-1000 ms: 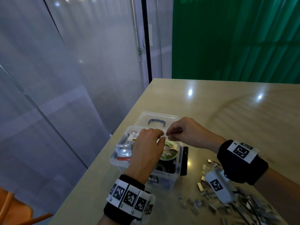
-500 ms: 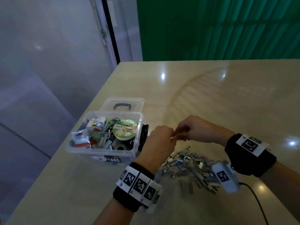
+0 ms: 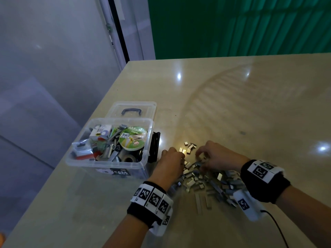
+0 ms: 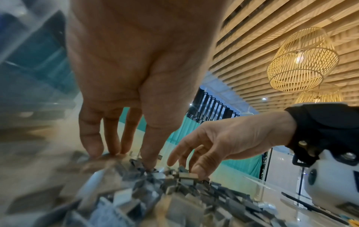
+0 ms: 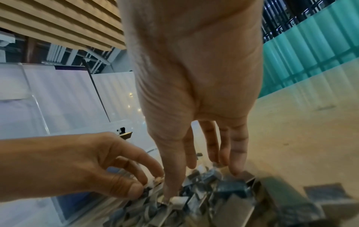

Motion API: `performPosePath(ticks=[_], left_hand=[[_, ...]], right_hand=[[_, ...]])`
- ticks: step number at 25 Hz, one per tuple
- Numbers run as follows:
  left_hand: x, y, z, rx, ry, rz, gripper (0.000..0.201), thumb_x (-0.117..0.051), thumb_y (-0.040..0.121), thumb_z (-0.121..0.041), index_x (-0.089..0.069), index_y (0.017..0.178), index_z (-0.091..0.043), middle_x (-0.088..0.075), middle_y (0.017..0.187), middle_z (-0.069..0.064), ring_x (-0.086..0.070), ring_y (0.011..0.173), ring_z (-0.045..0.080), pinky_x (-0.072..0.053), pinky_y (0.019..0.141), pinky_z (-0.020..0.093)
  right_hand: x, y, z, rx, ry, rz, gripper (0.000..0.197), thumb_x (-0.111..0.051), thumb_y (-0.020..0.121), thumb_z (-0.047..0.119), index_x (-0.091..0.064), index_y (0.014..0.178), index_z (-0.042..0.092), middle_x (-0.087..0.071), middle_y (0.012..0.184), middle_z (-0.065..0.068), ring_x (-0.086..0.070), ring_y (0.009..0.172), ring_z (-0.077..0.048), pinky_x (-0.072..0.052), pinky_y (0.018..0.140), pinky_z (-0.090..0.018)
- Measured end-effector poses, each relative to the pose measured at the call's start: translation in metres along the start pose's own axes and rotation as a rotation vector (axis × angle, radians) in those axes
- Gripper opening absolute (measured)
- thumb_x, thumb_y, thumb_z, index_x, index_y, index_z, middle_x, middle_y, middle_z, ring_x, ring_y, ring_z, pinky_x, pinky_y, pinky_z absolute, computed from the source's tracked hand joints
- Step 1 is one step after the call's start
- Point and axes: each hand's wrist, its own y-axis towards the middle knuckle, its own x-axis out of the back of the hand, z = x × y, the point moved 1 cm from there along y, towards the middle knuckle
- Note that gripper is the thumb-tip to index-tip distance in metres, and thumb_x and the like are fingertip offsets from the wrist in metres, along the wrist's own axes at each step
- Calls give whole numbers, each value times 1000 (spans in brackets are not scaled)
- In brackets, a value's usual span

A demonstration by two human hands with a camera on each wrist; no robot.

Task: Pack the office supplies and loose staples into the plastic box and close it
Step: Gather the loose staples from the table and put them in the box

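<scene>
Left hand (image 3: 171,164) and right hand (image 3: 217,156) reach down side by side, fingers extended, tips lowered.

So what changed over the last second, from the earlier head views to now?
Both hands left the clear plastic box and came down onto the pile of loose metal staples beside it: left hand and right hand now finger the staples. The box stayed open, its lid lying behind.

Both hands moved off the plastic box (image 3: 107,163) and lowered onto the loose staples (image 3: 200,178) on the counter (image 3: 232,104) (right of the box); left hand (image 3: 170,163) and right hand (image 3: 216,156) fingertips now planted in the pile.
</scene>
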Motion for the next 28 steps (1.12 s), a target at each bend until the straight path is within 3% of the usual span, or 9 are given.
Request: performPosePath(ticks=[3, 8, 15, 19, 24, 28], left_hand=[[-6, 2, 1, 21, -72, -40, 22, -67, 92, -23, -66, 114, -22, -48, 122, 3, -48, 114, 22, -49, 93, 36], [-14, 3, 2, 64, -160, -55, 18, -61, 97, -27, -62, 113, -20, -48, 120, 3, -51, 110, 21, -51, 93, 36], [-13, 10, 7, 80, -238, -20, 17, -68, 90, -17, -58, 104, -19, -51, 112, 3, -53, 107, 24, -50, 92, 39], [-9, 12, 5, 70, -282, -47, 11, -68, 90, -19, -61, 98, -18, -59, 107, 4, -57, 103, 24, -53, 89, 41], [-8, 8, -1, 20, -384, -129, 5, -62, 93, -17, -61, 94, -22, -62, 96, 0, -65, 94, 22, -58, 80, 46], [9, -6, -15, -63, -336, -207, 6, -67, 92, -23, -61, 93, -22, -64, 90, 0, -63, 81, 18, -57, 78, 44]], right_hand=[[-7, 1, 7, 40, -2, -58, 27, -76, 87, 29, -70, 113, 23, -44, 110, 4, -47, 96, -10, -38, 68, -12], [-12, 2, 9, 28, 12, -110, 14, -75, 88, 22, -74, 101, 17, -50, 102, 3, -49, 87, -9, -41, 65, -15], [-12, 3, 4, 42, 54, -113, 9, -71, 91, 16, -72, 99, 12, -58, 104, 2, -53, 86, -7, -49, 71, -17], [0, 5, -5, 59, 147, -122, 11, -74, 89, 13, -76, 99, 13, -69, 104, 1, -65, 93, -10, -58, 85, -28], [4, 4, -9, 66, 142, -94, 17, -77, 85, 11, -76, 101, 14, -71, 101, 1, -68, 90, -10, -59, 83, -29], [18, 0, -1, 84, 219, -124, 13, -77, 85, 11, -77, 98, 15, -75, 87, 3, -70, 76, -4, -59, 75, -23]])
